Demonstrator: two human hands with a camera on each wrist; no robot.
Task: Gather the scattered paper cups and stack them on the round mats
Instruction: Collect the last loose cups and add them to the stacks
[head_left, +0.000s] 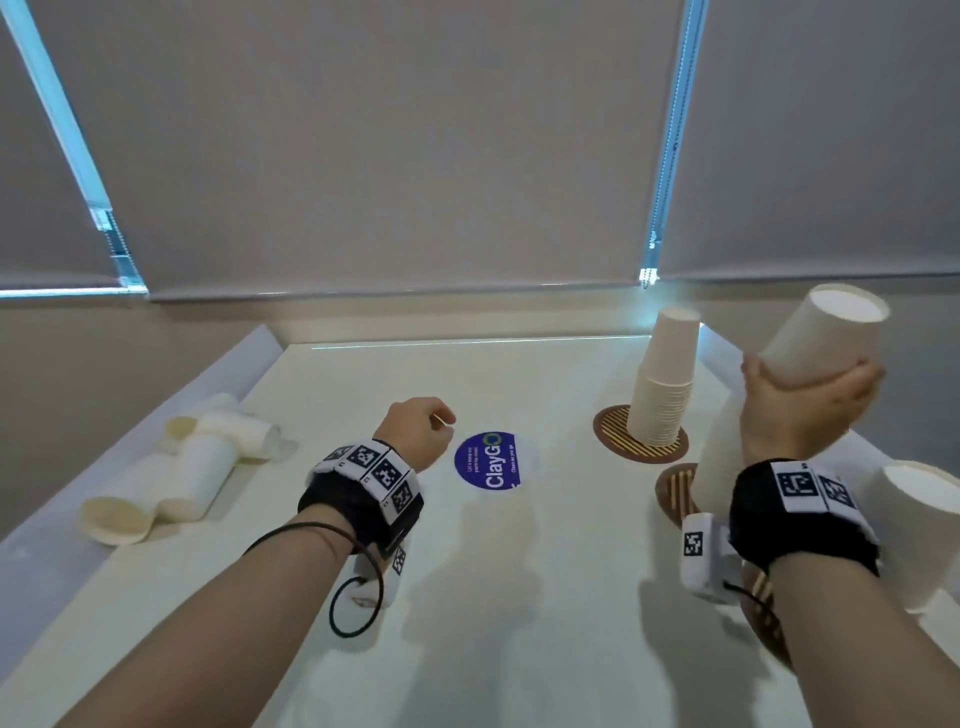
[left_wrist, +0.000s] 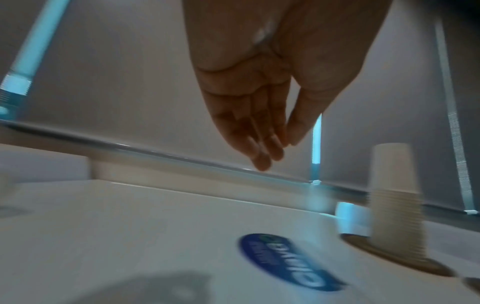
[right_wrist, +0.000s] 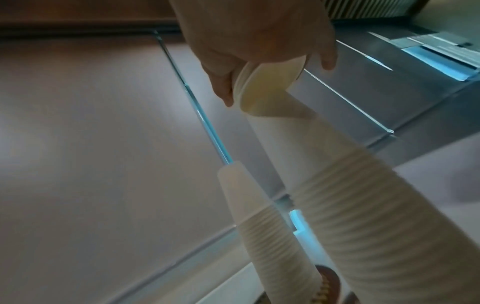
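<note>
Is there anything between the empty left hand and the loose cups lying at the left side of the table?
Nothing visible. The left hand hovers open and empty above the table, near the blue sticker. The loose cups lie on their sides further left, with only bare tabletop between them and the hand.

Your left hand (head_left: 415, 431) hangs low over the middle of the table, palm down, fingers (left_wrist: 259, 148) long and loose, thumb close beside them, holding nothing. Your left forearm reaches forward from the lower left, a marker-covered band round its wrist. Your right hand (head_left: 800, 410) is raised at the right, thumb and fingers (right_wrist: 221, 86) curled round a paper cup (head_left: 826, 338) near its rim. Your right wrist also wears a marker band.
</note>
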